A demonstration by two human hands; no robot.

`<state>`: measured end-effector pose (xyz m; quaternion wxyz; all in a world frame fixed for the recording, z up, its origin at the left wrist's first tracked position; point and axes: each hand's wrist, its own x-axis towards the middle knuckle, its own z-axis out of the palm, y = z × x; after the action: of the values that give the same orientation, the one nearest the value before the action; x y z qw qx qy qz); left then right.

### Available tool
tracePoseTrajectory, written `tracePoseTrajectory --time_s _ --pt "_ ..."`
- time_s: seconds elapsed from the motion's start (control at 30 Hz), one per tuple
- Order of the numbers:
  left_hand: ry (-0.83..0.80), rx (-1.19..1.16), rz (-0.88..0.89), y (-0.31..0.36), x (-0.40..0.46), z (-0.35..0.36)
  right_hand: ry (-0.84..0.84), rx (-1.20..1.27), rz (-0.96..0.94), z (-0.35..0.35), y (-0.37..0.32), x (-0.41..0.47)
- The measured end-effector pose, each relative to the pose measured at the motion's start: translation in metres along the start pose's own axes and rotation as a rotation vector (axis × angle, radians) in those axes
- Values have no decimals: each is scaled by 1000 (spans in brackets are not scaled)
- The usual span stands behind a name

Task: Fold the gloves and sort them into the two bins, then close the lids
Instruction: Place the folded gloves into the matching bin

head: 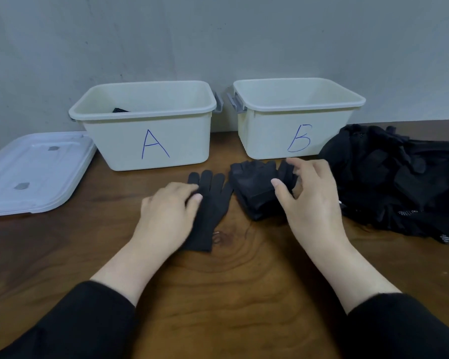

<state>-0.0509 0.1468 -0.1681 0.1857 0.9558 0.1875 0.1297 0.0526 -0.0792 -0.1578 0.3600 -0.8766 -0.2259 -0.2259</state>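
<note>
A person's left hand (170,207) rests flat, fingers (192,196) straight and relaxed, on the palm of a black knit glove (211,203) laid out on the wooden worktop (231,281), in front of the gap between two cream bins. The right hand (310,189) hovers at a thicker, fingerless black glove (254,189) just beside the first; its fingers are loosely curled and its thumb touches the fabric, but nothing is pinched or held.

The knit glove looks light, thin and limp, and should fold without resistance; the likely way is to take the fingertips and lay them back over the cuff while the flat hand pins the middle. It may slide on the smooth wood if not held down. The fingerless glove appears padded and bulkier, already doubled on itself, and would probably spring open unless gripped across the whole bundle.

Both gloves are matt black with no marking that can be made out. The knit one lies fingers pointing towards bin A (145,141), cuff towards the person. Bin A, hand-lettered in blue, holds a dark dotted item (119,110) in its near-left corner; what bin B (293,136) holds cannot be seen. A heap of more black gloves (399,182) sits to the right, touching bin B's corner. A translucent lid (34,172) lies flat to the left of bin A; both bins stand open.
</note>
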Motion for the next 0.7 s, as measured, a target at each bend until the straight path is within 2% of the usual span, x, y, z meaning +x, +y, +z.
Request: tracePoseTrajectory --time_s 0.07,0.17,0.23,0.33,0.53,0.7 --pt "64 -41 -64 -9 11 -5 -3 62 -223 0 -14 -9" --pt "14 -2 -68 -15 28 0 -222 86 -443 12 -43 -34" --pt "15 -57 -66 -12 35 5 -398 25 -444 23 -55 -47" --pt "32 -38 -60 -7 41 10 -531 -8 -422 33 -55 -53" --pt "214 -184 -91 -22 36 3 -561 -62 -407 32 -52 -47" --pt "186 -141 -118 -35 35 -2 -581 -56 -416 32 -54 -46"
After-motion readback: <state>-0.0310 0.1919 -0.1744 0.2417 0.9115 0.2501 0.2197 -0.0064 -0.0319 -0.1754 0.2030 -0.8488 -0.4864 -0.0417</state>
